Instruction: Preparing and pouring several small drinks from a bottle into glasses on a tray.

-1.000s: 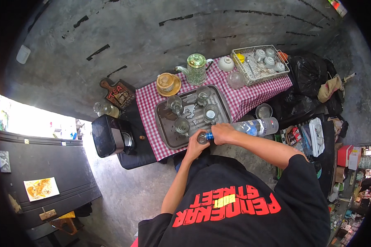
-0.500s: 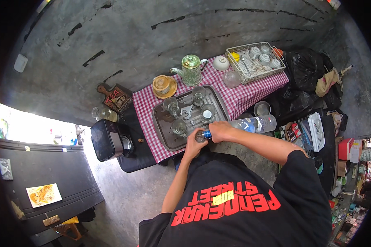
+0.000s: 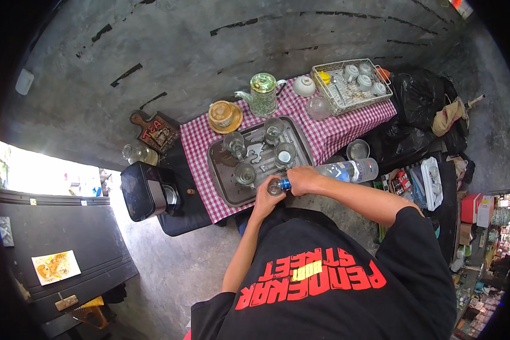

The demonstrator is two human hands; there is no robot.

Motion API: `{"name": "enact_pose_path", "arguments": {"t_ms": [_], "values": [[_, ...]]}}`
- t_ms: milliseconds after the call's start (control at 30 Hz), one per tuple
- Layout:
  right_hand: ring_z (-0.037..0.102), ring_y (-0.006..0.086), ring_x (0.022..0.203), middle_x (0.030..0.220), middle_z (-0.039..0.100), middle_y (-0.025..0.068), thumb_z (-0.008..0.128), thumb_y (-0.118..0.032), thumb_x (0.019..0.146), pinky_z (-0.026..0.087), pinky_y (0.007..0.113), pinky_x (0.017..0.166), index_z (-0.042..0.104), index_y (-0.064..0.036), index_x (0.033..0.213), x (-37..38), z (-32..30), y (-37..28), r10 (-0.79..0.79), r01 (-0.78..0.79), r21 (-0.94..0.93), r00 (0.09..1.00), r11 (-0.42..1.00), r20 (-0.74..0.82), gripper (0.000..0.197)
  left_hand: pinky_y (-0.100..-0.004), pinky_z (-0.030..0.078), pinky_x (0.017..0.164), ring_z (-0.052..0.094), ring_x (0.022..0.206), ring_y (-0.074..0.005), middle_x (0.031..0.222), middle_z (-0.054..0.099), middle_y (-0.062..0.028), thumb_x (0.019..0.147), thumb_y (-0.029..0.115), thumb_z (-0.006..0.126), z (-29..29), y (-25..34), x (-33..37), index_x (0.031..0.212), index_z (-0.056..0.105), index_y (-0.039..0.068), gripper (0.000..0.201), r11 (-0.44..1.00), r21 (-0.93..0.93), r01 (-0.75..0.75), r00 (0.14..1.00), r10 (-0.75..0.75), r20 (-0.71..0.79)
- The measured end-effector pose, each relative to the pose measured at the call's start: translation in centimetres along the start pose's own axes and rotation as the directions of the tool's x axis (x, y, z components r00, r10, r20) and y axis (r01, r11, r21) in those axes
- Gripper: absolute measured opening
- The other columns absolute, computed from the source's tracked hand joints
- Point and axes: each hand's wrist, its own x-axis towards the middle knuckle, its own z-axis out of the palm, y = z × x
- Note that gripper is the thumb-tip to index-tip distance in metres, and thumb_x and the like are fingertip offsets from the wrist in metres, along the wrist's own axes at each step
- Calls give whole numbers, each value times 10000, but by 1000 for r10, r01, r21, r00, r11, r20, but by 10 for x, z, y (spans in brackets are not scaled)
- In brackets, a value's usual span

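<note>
My right hand (image 3: 304, 181) is wrapped round the neck of a large clear bottle (image 3: 351, 170) with a blue band near its mouth. The bottle lies tilted almost flat, its base to the right. At its mouth, my left hand (image 3: 265, 199) grips a small clear glass (image 3: 275, 187), partly hidden by the fingers; whether liquid is flowing cannot be made out. Just beyond both hands is a dark metal tray (image 3: 224, 184), wet in places, carrying several glass mugs (image 3: 245, 174).
On the checkered cloth (image 3: 195, 158) stand a green patterned teapot (image 3: 263, 96), a cup on a yellow saucer (image 3: 224, 115), a white bowl (image 3: 304, 86) and a wire basket (image 3: 351, 88) of cups. A black appliance (image 3: 144, 191) is at the left; black bags (image 3: 416, 93) lie at the right.
The view has shifted very slightly. Both hands, the bottle and the glass keep the same hold and place.
</note>
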Motion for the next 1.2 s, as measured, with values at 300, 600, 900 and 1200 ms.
{"name": "enact_pose_path", "arguments": {"t_ms": [300, 600, 900, 1200], "values": [[664, 353, 1014, 1050, 690, 196, 722, -157, 718, 531, 439, 860, 698, 1, 983, 4, -2, -9, 41, -41, -2, 999, 999, 2, 309, -269, 466, 766, 546, 809, -102, 865, 609, -65, 685, 36, 721, -7, 3, 1, 1035, 572, 17, 381, 1000, -6, 6, 1000, -6, 2], [657, 385, 994, 1025, 673, 219, 651, -108, 723, 518, 467, 855, 660, 10, 1005, 0, -8, -17, 70, -70, 2, 995, 998, 76, 306, -290, 467, 786, 562, 823, -136, 869, 607, -78, 672, 41, 723, -15, -2, 3, 1025, 579, 14, 383, 999, -34, 36, 996, -33, 89], [672, 356, 994, 1014, 691, 220, 690, -136, 721, 536, 438, 843, 689, 14, 982, -5, -8, -25, 169, -167, 80, 986, 983, -12, 301, -285, 468, 764, 561, 804, -130, 850, 604, -70, 666, 19, 718, -27, 8, 14, 1032, 581, 19, 391, 1000, -20, 7, 990, -4, 144], [655, 426, 945, 973, 666, 286, 706, -193, 721, 517, 489, 825, 653, 65, 937, -20, -31, -40, 208, -178, 242, 972, 954, -104, 341, -280, 470, 756, 557, 806, -97, 856, 630, -44, 687, 56, 738, -52, 55, 25, 1033, 590, 23, 377, 1000, 18, 14, 984, -17, 175]]}}
